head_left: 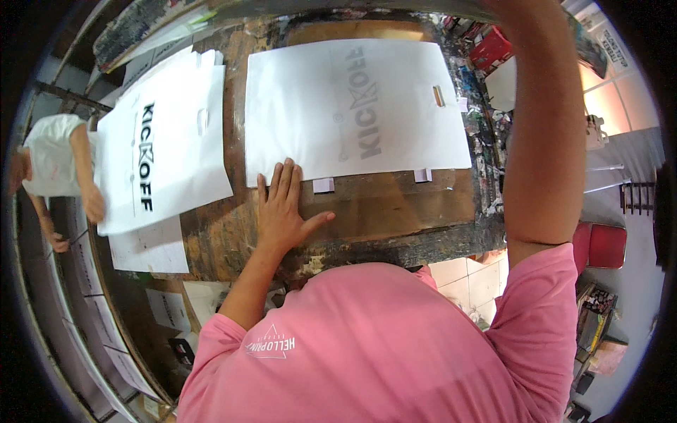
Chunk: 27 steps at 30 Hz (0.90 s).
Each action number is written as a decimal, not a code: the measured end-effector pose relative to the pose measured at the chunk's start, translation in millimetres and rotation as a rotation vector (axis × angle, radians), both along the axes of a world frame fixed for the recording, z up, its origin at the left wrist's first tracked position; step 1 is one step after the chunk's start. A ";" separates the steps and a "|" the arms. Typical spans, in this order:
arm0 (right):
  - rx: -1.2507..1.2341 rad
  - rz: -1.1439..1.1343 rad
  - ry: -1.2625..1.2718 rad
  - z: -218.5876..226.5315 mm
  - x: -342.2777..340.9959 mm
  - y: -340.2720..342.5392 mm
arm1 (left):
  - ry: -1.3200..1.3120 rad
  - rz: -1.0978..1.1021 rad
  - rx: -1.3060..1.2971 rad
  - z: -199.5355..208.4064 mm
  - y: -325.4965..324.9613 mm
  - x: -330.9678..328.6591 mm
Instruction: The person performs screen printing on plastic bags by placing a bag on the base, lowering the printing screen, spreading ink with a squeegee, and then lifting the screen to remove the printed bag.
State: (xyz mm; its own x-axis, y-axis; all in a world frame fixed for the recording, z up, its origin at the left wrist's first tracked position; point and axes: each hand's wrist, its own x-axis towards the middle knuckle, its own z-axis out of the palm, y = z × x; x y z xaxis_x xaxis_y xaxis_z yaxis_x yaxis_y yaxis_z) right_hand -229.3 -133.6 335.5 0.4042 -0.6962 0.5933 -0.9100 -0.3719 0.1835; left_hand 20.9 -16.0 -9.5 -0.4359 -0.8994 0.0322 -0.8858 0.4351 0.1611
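Observation:
A white flat bag (300, 106) with a cut-out handle slot lies on the worn wooden table (381, 211) before me. Grey lettering shows faintly on it, as if from its other side. My left hand (282, 201) rests with fingers spread at the bag's near left corner, fingertips on its edge and the palm over the wood. Two small pale tabs (324, 185) stick to the table along the near edge of the bag. My right forearm (543, 141) reaches up past the table's right side, and its hand lies beyond the top of the picture.
Left of my bag, a pile of white bags (176, 155) with black print overlaps a pale sheet (151, 247). Another person (56, 155) stands at the far left, one hand by that pile. A paint-smeared frame (148, 28) hangs across the top. A red chair (606, 245) stands right.

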 end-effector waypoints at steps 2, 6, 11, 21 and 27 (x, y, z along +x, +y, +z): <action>0.179 -0.067 -0.189 -2.0 7.4 21.0 | 0.049 0.037 -0.085 12.2 -0.7 -1.3; 0.167 -0.088 -0.226 -43.1 10.2 37.3 | 1.037 0.254 0.113 75.2 8.8 12.4; 0.394 0.062 -0.051 -157.5 -5.3 103.3 | 2.397 0.310 0.835 147.2 36.7 22.4; 0.688 0.106 -0.213 -295.9 5.7 131.5 | 1.921 0.795 0.924 -1.6 62.2 46.4; 0.500 0.097 -0.158 -320.5 -11.8 -18.2 | 1.905 0.708 0.923 -14.3 69.9 55.6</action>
